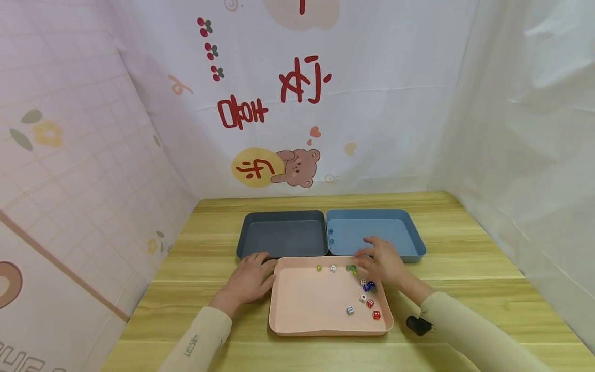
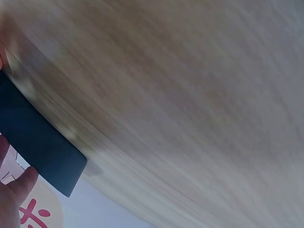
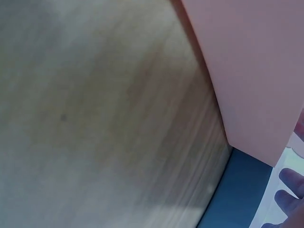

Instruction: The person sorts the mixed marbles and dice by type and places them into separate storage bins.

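Observation:
In the head view, a pink tray [image 1: 302, 294] holds several dice: white [image 1: 350, 310], red [image 1: 376, 314], blue [image 1: 371, 284], green [image 1: 348, 268] and yellow [image 1: 318, 268]. My right hand [image 1: 387, 262] hovers over its back right corner beside the green dice, fingers spread; no die shows between them. Its fingers also appear at the edge of the right wrist view [image 3: 292, 199], past the pink wall. My left hand [image 1: 248, 278] rests at the tray's back left corner, fingers loosely extended; part of it shows in the left wrist view [image 2: 16, 192].
Behind the pink tray stand a dark tray [image 1: 285, 235] on the left and a blue tray [image 1: 372, 227] on the right, with two small teal dice [image 1: 331, 232] at its left side. A black object [image 1: 419, 325] lies by the right sleeve. Printed cloth hangs around the wooden table.

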The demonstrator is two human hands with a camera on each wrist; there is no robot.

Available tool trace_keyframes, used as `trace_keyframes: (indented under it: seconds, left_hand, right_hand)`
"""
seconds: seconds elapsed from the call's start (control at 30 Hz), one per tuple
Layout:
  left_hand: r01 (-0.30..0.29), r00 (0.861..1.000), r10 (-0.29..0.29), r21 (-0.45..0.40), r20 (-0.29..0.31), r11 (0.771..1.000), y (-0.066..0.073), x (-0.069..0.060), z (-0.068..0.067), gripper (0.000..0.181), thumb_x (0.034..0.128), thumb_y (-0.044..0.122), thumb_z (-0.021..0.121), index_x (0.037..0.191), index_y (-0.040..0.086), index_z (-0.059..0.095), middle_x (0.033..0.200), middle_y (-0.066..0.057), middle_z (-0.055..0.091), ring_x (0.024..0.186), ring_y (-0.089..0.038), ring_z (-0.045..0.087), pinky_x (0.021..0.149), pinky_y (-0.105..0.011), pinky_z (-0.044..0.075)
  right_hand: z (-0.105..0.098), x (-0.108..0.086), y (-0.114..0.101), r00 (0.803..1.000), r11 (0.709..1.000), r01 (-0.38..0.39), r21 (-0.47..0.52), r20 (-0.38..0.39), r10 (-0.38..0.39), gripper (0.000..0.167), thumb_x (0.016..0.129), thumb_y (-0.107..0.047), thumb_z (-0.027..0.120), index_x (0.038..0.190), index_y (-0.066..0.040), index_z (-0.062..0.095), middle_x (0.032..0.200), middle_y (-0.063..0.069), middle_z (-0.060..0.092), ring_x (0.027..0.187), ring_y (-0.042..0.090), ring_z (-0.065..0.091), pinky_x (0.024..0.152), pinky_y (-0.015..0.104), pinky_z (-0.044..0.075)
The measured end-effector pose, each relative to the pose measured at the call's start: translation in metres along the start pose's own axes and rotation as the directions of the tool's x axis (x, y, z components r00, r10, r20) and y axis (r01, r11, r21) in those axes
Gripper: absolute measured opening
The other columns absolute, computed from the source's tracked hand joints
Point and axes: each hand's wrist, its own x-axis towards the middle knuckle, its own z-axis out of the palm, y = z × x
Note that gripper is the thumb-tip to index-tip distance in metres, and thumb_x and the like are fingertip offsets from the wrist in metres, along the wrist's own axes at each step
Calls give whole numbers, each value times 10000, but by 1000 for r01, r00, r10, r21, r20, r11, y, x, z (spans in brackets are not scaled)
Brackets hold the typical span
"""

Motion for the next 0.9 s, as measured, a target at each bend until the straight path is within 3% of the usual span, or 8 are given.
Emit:
trace_keyframes:
  seconds: [0.27, 0.63, 0.9]
  left_hand:
    - [5, 1000, -5, 1, 9, 1000, 0, 0, 1, 371, 998, 287, 592, 1332, 130, 623, 1315, -153, 540, 1245, -370, 497, 1021, -576, 397]
    - [8, 1000, -8, -2, -2, 1000, 0, 0, 0, 364, 998, 277, 596, 1328, 125, 625, 1321, -163, 541, 1248, -385, 496, 1019, -592, 395]
    - [5, 1000, -5, -2, -3, 1000, 1, -1, -1, 360, 999, 268, 591, 1328, 126, 626, 1315, -165, 544, 1245, -391, 497, 1009, -605, 397]
  right_hand:
    - [3, -10, -5, 994, 996, -92, -7, 62, 92, 135, 890, -247, 757, 985, -161, 799, 1372, 266, 527, 1351, 498, 357, 1050, 744, 167]
    - [11, -17, -7, 992, 992, -103, -79, 59, 107, 155, 873, -277, 770, 1003, -195, 787, 1370, 230, 548, 1358, 489, 361, 1042, 767, 140]
    - [12, -16, -14, 995, 990, -82, -118, 43, 87, 79, 825, -261, 813, 887, -229, 776, 1318, 244, 582, 1325, 511, 394, 1018, 791, 131]
